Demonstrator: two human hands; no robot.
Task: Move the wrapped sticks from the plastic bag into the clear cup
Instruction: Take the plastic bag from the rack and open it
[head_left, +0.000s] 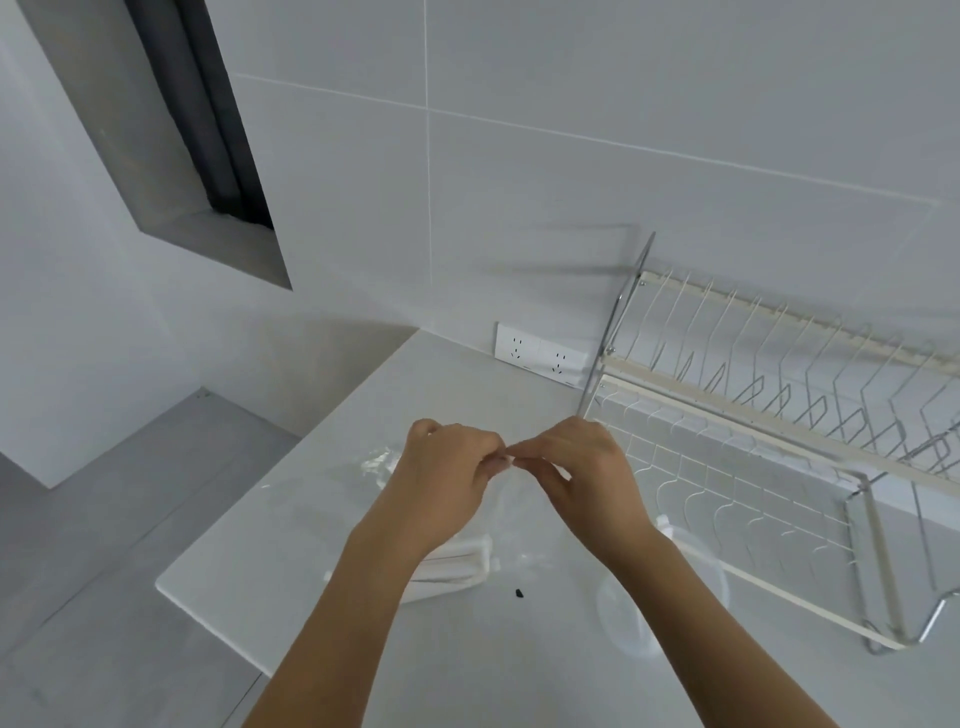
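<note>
Wrapped sticks (460, 564), white and bundled, are seen lying inside the plastic bag (498, 525) on the pale countertop (322, 519), partly hidden beneath the left forearm. The bag is clear and crumpled, and its upper edge is raised above the counter, where it is pinched from both sides. The left hand (447, 467) is closed, with thumb and fingertips pressed on the bag's top edge; the right hand (582, 467) is likewise closed on the same edge, its fingertips just beside those of the left. Whether a stick is also caught in either pinch cannot be told. The clear cup (660, 597) is observed on the counter to the right of the bag, partly covered by the right forearm; its contents cannot be made out. A small dark speck (518, 592) is noted on the counter between the bag and the cup. A wire dish rack (779, 415) is positioned at the right, against the tiled wall (571, 156), and a double wall socket (540, 356) is mounted just left of the rack.
</note>
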